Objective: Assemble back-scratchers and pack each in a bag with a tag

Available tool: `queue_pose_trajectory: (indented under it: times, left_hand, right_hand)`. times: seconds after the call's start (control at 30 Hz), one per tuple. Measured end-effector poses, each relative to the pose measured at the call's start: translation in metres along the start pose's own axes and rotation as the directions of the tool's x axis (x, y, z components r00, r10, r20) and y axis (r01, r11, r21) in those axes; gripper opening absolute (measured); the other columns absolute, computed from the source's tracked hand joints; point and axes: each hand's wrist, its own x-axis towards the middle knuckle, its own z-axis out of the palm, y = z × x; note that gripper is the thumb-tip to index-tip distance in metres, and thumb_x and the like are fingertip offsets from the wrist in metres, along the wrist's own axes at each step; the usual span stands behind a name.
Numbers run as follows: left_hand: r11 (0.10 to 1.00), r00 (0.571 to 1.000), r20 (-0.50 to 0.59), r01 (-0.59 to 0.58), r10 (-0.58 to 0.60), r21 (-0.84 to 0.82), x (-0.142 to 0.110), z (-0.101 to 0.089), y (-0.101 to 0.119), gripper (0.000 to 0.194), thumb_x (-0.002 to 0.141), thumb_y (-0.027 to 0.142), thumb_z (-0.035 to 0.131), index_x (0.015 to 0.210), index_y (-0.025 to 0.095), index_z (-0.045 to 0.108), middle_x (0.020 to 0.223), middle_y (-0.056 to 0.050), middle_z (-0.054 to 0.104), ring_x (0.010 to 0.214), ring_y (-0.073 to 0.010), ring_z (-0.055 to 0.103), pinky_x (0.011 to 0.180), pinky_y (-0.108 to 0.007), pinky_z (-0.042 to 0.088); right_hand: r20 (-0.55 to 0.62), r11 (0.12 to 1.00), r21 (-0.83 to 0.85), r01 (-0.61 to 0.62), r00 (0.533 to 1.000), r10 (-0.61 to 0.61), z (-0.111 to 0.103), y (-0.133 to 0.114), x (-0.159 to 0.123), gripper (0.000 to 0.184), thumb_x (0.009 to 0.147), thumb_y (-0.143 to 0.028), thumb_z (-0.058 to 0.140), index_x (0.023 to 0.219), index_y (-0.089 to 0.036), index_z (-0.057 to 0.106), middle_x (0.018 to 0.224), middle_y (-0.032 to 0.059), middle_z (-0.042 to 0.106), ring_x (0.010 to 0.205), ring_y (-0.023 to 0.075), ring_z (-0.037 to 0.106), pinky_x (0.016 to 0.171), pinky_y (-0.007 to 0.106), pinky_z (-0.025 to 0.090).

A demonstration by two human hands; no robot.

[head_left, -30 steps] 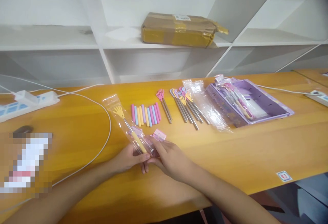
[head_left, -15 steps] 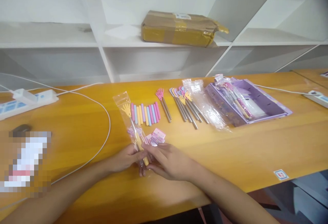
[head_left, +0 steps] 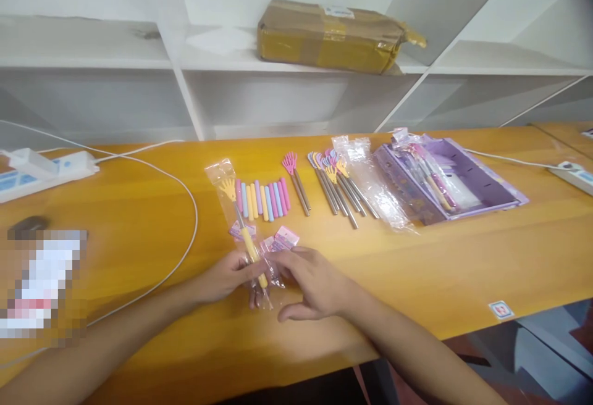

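Note:
A yellow back scratcher point(head_left: 250, 243), its hand-shaped head pointing away from me, lies inside a clear plastic bag point(head_left: 217, 173). My left hand point(head_left: 235, 276) grips it near the handle's lower end, thumb across the top. My right hand point(head_left: 317, 284) is beside it with thumb and fingers spread; its fingertips are close to the bag's edge, and I cannot tell whether they touch. Small pink-purple cards point(head_left: 286, 237) lie just beyond my hands. Behind them is a row of pastel handles point(head_left: 263, 200). Pink scratcher heads on metal rods point(head_left: 301, 192) lie to their right.
More scratcher rods point(head_left: 340, 192) are piled right of centre, beside clear plastic bags point(head_left: 370, 176). A purple box point(head_left: 491, 186) holds bagged scratchers. Power strips point(head_left: 69, 167) and a white cable point(head_left: 196, 207) lie on the left. A taped carton point(head_left: 331, 37) sits on the shelf.
My right hand has let go of the bagged scratcher's lower end and opened, its thumb moving away to the right. The left hand keeps its hold.

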Motion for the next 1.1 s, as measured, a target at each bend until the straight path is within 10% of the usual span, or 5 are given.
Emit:
queue_pose_trajectory:
  times: [0.27, 0.63, 0.93, 1.1]
  left_hand:
    - [0.993, 0.999, -0.029, -0.047, 0.044, -0.112, 0.005, -0.009, -0.013, 0.048, 0.098, 0.062, 0.068, 0.101, 0.014, 0.069, 0.074, -0.005, 0.072, 0.057, -0.0155, 0.069, 0.055, -0.025, 0.057]
    - [0.999, 0.997, -0.063, -0.035, 0.033, -0.028, 0.001, 0.016, -0.011, 0.052, 0.097, 0.065, 0.068, 0.088, 0.013, 0.066, 0.071, -0.008, 0.074, 0.060, -0.0171, 0.069, 0.061, -0.028, 0.056]
    - [0.941, 0.987, -0.155, -0.084, 0.034, -0.327, 0.002, 0.007, -0.009, 0.038, 0.097, 0.051, 0.075, 0.104, 0.014, 0.071, 0.083, -0.006, 0.074, 0.062, -0.0133, 0.070, 0.054, -0.021, 0.051]
    - [0.917, 0.987, -0.158, -0.049, -0.015, -0.395, 0.002, 0.007, -0.002, 0.035, 0.097, 0.047, 0.076, 0.099, 0.012, 0.074, 0.076, -0.004, 0.070, 0.060, -0.0110, 0.066, 0.055, -0.020, 0.052]
  right_hand:
    - [0.010, 0.993, -0.114, 0.023, 1.000, -0.022, -0.005, -0.007, -0.001, 0.008, 0.108, -0.024, 0.058, 0.114, -0.023, 0.065, 0.090, 0.0001, 0.068, 0.076, 0.0131, 0.063, 0.070, 0.026, 0.051]
    - [-0.189, 0.995, 0.027, -0.099, 0.977, 0.102, 0.006, -0.002, 0.002, 0.004, 0.110, -0.022, 0.054, 0.111, -0.022, 0.059, 0.097, 0.0054, 0.066, 0.089, 0.0178, 0.063, 0.074, 0.029, 0.054]
    - [-0.103, 0.993, 0.087, 0.074, 0.993, -0.065, -0.005, 0.007, -0.001, 0.079, 0.084, -0.073, 0.078, 0.134, -0.017, 0.054, 0.115, 0.0110, 0.060, 0.106, 0.0242, 0.063, 0.087, 0.035, 0.058]
    - [-0.123, 0.991, -0.120, 0.060, 0.990, -0.075, -0.002, 0.002, -0.003, 0.026, 0.101, -0.027, 0.073, 0.125, -0.023, 0.064, 0.104, 0.0049, 0.063, 0.085, 0.0155, 0.064, 0.075, 0.027, 0.052]
